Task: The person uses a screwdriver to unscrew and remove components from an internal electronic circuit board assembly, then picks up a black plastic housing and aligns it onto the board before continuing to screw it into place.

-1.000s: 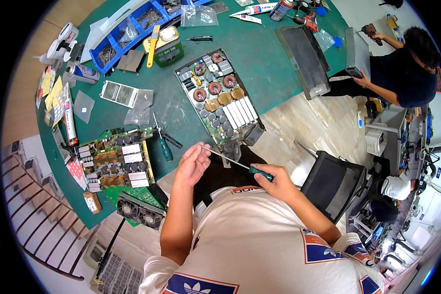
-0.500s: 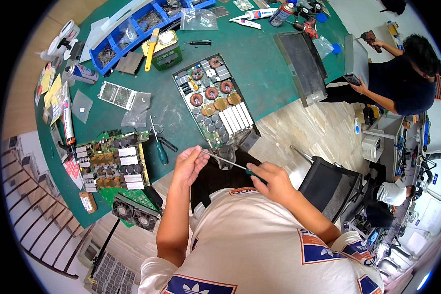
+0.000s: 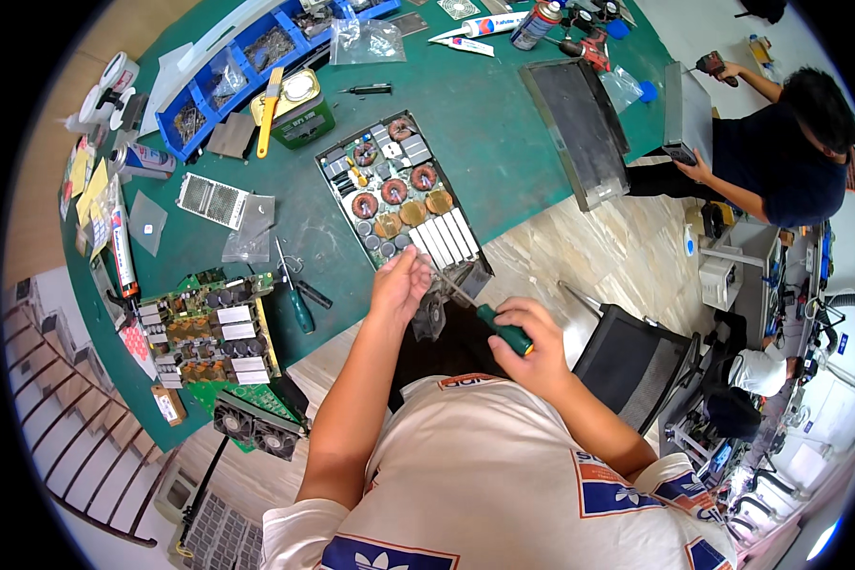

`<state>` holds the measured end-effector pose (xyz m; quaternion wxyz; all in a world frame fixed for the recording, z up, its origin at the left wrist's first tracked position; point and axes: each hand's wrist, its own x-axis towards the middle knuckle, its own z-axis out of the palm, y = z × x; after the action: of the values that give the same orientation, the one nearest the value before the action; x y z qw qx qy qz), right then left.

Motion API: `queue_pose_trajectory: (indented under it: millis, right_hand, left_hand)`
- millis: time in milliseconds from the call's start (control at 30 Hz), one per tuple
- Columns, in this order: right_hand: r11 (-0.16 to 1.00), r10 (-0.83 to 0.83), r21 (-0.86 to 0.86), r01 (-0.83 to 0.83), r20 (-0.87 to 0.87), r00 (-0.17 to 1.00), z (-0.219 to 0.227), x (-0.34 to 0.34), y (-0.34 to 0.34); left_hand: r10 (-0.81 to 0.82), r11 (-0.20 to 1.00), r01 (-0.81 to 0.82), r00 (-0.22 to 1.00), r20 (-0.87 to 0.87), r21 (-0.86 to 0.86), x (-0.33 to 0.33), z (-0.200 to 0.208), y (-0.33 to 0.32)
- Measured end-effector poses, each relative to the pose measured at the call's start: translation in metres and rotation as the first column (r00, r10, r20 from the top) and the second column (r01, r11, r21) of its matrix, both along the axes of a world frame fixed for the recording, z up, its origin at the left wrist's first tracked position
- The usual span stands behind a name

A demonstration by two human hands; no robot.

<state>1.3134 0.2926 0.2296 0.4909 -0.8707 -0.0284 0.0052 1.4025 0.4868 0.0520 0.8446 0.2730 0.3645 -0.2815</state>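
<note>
My right hand (image 3: 534, 350) is wrapped round the green handle of a screwdriver (image 3: 505, 328), its thin shaft slanting up and left. Beside the shaft's far end, the fingers of my left hand (image 3: 399, 285) are pinched together; what is between them is too small to make out. Both hands are over the near end of an open power circuit board unit (image 3: 399, 195), which carries copper coils, capacitors and a row of white bars. Its near edge is partly hidden by my left hand.
To the left lie a second circuit board (image 3: 209, 328) with fans (image 3: 256, 429) and another green screwdriver (image 3: 296, 299). Blue parts bins (image 3: 233, 71), a green tin (image 3: 299, 109) and a yellow brush (image 3: 270, 114) stand beyond. At right, a person (image 3: 779, 152) holds a drill and a metal case.
Both hands have moved; the left went up and right to the board's near edge. The screwdriver has turned, showing more of its handle. The whole view has shifted slightly.
</note>
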Motion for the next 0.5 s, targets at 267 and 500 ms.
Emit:
queue_pose_trajectory:
  millis: [267, 500]
  right_hand:
    - [0.989, -0.105, 0.104, 0.105, -0.007, 0.994, -0.036, 0.075, -0.024]
    - [0.996, 0.085, 0.012, -0.085, -0.037, 0.996, -0.041, 0.105, -0.04]
  left_hand:
    - [0.118, 0.986, -0.131, 0.986, -0.117, -0.106, 0.053, -0.036, -0.051]
    - [0.208, 0.963, -0.229, 0.967, -0.149, -0.144, 0.073, -0.04, -0.067]
